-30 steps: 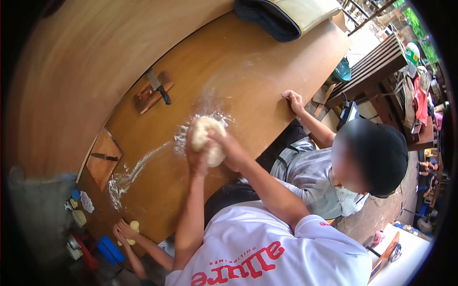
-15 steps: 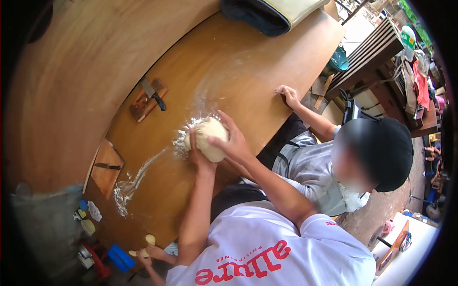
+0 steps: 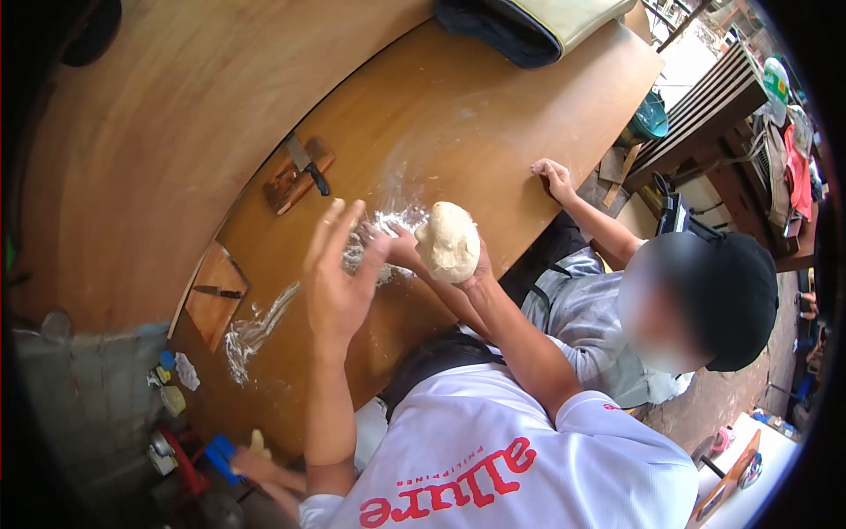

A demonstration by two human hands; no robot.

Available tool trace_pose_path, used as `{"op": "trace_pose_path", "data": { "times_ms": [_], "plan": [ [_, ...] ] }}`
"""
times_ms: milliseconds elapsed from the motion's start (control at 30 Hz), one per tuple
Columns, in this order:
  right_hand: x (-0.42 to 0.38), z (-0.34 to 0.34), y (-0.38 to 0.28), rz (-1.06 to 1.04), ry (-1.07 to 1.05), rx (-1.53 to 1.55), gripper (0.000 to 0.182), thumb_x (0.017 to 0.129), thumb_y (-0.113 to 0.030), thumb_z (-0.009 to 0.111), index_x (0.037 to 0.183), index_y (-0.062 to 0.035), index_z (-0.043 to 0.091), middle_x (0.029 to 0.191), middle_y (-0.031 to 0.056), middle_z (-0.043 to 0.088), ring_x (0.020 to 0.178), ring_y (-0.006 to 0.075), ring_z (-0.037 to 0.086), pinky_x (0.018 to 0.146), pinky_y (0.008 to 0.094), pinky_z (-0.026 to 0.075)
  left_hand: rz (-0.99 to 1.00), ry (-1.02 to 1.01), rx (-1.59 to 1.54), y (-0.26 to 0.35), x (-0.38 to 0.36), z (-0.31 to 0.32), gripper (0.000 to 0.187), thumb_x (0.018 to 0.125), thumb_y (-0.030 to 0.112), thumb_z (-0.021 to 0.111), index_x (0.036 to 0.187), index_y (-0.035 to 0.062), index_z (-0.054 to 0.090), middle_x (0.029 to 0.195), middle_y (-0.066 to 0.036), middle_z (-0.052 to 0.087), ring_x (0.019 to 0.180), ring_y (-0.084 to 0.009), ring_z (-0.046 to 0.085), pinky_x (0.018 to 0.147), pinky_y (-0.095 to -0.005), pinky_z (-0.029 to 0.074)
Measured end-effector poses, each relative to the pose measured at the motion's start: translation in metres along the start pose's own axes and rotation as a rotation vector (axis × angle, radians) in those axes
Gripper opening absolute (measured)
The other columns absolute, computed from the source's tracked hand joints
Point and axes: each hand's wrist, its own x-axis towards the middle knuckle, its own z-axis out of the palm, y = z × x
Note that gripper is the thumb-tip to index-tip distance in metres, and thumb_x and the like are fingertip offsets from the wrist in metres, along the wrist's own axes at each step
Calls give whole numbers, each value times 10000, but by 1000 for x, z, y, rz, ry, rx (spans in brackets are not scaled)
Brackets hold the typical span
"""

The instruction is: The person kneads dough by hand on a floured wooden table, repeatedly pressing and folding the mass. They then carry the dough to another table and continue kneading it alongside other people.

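Observation:
My right hand (image 3: pixel 478 270) holds a large pale lump of dough (image 3: pixel 449 242) raised over the wooden table (image 3: pixel 493 115); most of its fingers are hidden behind the lump. To the left, my left hand (image 3: pixel 337 282) is lifted and empty, its fingers spread. Between the two, a co-worker's hand (image 3: pixel 395 247) reaches under my right arm into a patch of white flour (image 3: pixel 401 218) on the tabletop. That person's other hand (image 3: pixel 553 179) rests at the table's edge.
A knife (image 3: pixel 310 167) lies across a wooden block (image 3: pixel 295 181). Another knife (image 3: pixel 217 292) is on a cutting board (image 3: pixel 214 309), near a flour streak (image 3: pixel 251 339). A bag (image 3: pixel 546 31) sits at the far end. Another person's blurred hands (image 3: pixel 256 465) show lower left.
My left hand has let go of the dough and moved left, opening. My right hand has carried the dough to the right. The co-worker's hand now shows in the flour.

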Motion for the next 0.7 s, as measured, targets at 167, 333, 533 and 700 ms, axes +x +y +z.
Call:
{"op": "trace_pose_path", "data": {
  "times_ms": [167,333,533,700],
  "plan": [
    [14,30,40,-209,507,-526,350,1011,-220,560,1259,26,572,1158,215,672,1032,309,691,870,444,593,67,-111,-5,-32,-41,50,1019,729,605,809,1484,29,440,1592,-238,292,1378,-395,442,1132,-479,357],
    [13,59,105,-254,330,-1473,462,967,-289,634,1291,30,553,1116,227,665,1026,311,671,904,378,534,-388,249,-898,-92,-76,77,886,850,541,728,1489,32,385,1457,-167,471,1292,-335,529,1085,-446,450],
    [-3,133,117,452,-66,-2436,622,894,-447,673,1346,-40,541,1055,248,648,1006,378,659,781,473,548,-568,397,-1552,-132,-114,53,653,1033,553,339,1447,57,434,1389,-162,537,1253,-328,555,1039,-463,490],
    [-10,125,119,-504,-43,-2353,646,848,-512,716,1284,-57,574,1054,162,610,975,323,642,774,435,548,-550,479,-1461,-132,-132,49,670,1035,597,310,1388,61,504,1349,-132,572,1196,-278,589,1024,-413,495]
  ]
}}
